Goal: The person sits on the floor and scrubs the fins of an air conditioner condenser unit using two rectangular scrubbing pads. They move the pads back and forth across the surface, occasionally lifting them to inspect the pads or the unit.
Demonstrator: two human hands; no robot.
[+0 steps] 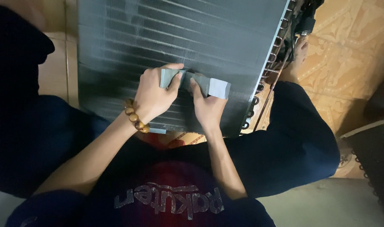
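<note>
Pressing a grey rectangular block [196, 82] against the finned face of a dark condenser coil [129, 46], we are gripping it with both hands at once. Our left hand [152, 94], wearing a brown beaded bracelet [136, 117] at the wrist, is closing thumb and fingers around the block's left end. Our right hand [206, 107] is clamping the middle part from below, with the thumb lying on top, so the block's pale right end is sticking out past the fingers. The block is lying slightly tilted across the fins, near the lower middle of the coil. The coil is leaning between our knees, its copper tube bends [263, 75] running down the right edge, above a patterned tile floor [351, 50].
</note>
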